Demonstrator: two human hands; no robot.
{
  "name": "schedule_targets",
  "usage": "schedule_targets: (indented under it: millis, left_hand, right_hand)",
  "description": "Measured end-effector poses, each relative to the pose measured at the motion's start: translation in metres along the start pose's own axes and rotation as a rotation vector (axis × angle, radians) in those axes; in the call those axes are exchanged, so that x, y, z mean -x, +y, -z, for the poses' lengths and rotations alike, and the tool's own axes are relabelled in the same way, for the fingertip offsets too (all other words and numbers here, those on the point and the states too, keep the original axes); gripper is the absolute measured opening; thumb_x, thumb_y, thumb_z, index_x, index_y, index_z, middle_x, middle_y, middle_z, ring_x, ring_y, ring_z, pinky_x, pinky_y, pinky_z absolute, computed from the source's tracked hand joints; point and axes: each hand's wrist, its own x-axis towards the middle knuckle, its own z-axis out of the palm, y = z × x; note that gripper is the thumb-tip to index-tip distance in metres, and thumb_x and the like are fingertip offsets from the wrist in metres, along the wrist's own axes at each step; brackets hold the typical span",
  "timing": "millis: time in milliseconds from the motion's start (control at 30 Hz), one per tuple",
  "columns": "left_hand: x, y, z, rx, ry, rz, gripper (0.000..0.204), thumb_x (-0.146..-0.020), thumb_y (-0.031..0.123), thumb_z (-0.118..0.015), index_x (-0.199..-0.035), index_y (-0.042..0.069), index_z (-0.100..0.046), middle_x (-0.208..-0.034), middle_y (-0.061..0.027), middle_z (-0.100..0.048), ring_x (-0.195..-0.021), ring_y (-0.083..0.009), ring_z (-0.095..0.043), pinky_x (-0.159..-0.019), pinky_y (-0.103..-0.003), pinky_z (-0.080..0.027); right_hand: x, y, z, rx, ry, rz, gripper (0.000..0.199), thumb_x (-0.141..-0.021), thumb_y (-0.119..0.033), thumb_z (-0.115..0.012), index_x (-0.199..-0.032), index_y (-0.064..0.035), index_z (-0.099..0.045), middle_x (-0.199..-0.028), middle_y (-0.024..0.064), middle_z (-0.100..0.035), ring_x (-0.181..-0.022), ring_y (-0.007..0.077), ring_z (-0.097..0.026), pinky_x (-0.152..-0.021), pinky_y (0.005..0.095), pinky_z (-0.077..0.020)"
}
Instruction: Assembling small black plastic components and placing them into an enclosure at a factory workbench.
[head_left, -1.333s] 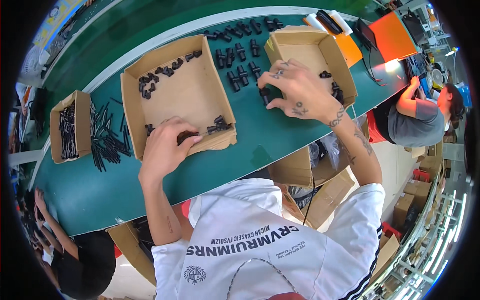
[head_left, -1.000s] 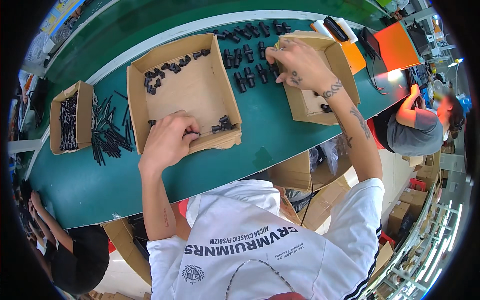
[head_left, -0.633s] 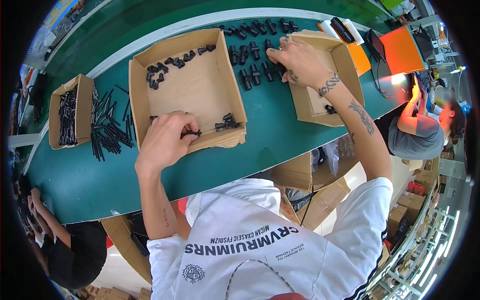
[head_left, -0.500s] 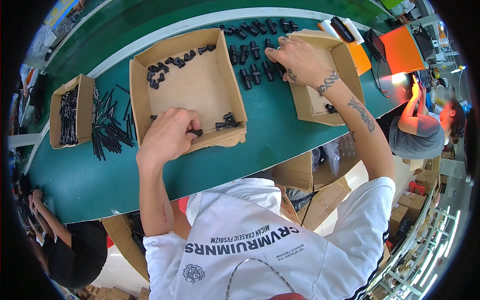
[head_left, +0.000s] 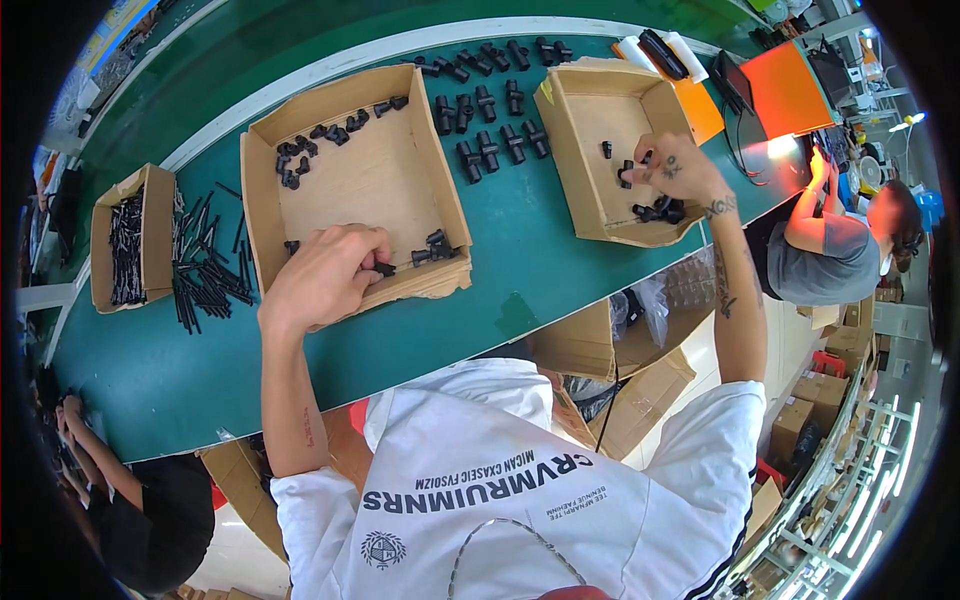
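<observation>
My left hand (head_left: 335,272) is inside the large cardboard box (head_left: 455,195), its fingers closed on a small black plastic fitting (head_left: 384,269) near the front wall. More black fittings (head_left: 432,250) lie beside it, and others (head_left: 297,160) line the far left corner. Over the smaller cardboard box (head_left: 569,150) on the right, my right hand (head_left: 684,172) has its thumb and fingertips together at a black T-shaped fitting (head_left: 626,174). Below that hand, several fittings (head_left: 660,210) lie in a heap, and a single one (head_left: 607,149) stands apart.
Black T-fittings (head_left: 487,150) stand in rows on the green table (head_left: 400,365) between the boxes. Thin black rods (head_left: 205,280) lie loose beside a narrow box (head_left: 157,235) of them at left. An orange folder (head_left: 697,105) is behind the right box. Other people (head_left: 825,240) sit at both sides.
My right hand has moved from the table fittings into the right box, where more fittings now show. The row nearest that box has fewer fittings. My left hand stays at its fitting.
</observation>
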Motion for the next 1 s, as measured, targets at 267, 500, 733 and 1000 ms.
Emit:
schedule_targets:
  millis: [267, 500, 733, 1000]
  left_hand:
    - [0.01, -0.006, 0.0, 0.28, 0.205, 0.084, 0.012, -0.082, -0.001, -0.068, -0.094, -0.001, -0.063, -0.077, -0.0065, -0.061, -0.072, -0.0139, -0.058, -0.063, -0.03, -0.046]
    - [0.01, -0.014, -0.003, 0.691, 0.378, 0.036, 0.01, -0.09, 0.002, -0.067, -0.099, -0.001, -0.064, -0.09, -0.0024, -0.063, -0.077, -0.0096, -0.06, -0.071, -0.023, -0.048]
    - [0.025, 0.006, -0.013, 1.142, 0.424, -0.06, 0.015, -0.091, 0.006, -0.067, -0.103, -0.001, -0.062, -0.094, -0.0072, -0.064, -0.082, -0.0149, -0.066, -0.07, -0.025, -0.05]
    - [0.027, 0.007, -0.019, 1.277, 0.448, -0.174, 0.011, -0.088, -0.002, -0.069, -0.097, -0.003, -0.063, -0.118, -0.0238, -0.065, -0.089, -0.0196, -0.07, -0.076, -0.029, -0.058]
  right_hand:
    - [0.029, -0.01, -0.024, -0.441, 0.195, -0.179, 0.024, -0.074, -0.004, -0.076, -0.094, 0.0015, -0.066, -0.073, 0.0081, -0.065, -0.067, 0.0137, -0.064, -0.061, 0.0271, -0.0501]
    - [0.065, -0.109, -0.038, -1.409, 0.324, 0.251, 0.028, -0.075, 0.012, -0.072, -0.102, 0.0051, -0.068, -0.098, 0.0103, -0.062, -0.08, 0.0155, -0.065, -0.07, 0.0232, -0.0544]
    - [0.037, -0.205, -0.056, -1.3, 0.327, 0.456, 0.036, -0.074, 0.013, -0.075, -0.109, 0.0053, -0.07, -0.106, 0.0135, -0.065, -0.089, 0.0151, -0.063, -0.073, 0.0237, -0.0511]
    - [0.024, -0.239, -0.064, -1.26, 0.362, 0.504, 0.03, -0.077, 0.006, -0.076, -0.106, -0.0022, -0.073, -0.102, 0.0116, -0.069, -0.08, 0.0156, -0.068, -0.066, 0.0254, -0.055]
